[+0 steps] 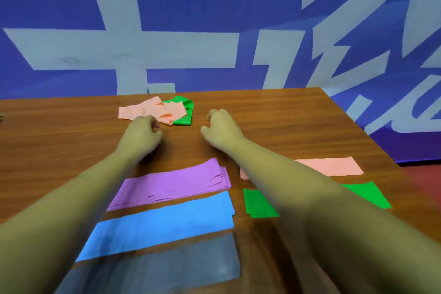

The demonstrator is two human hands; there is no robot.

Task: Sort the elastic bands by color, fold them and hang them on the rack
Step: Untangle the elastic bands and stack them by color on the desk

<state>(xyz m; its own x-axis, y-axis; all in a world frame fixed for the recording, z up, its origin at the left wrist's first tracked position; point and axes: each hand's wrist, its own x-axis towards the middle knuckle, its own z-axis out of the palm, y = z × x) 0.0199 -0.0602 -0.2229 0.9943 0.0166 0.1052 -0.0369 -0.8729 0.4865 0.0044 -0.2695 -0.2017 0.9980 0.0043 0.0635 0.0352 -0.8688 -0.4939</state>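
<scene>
Pink crumpled elastic band [140, 111] is lying over a green elastic band [183, 122] at the wooden table's [286, 122] far edge, long axis left-right. Your left hand [140, 135] is reaching nearest it, fingers curled, grip unclear; your right hand [222, 127] is hovering beside the green one, loosely curled, empty.
</scene>
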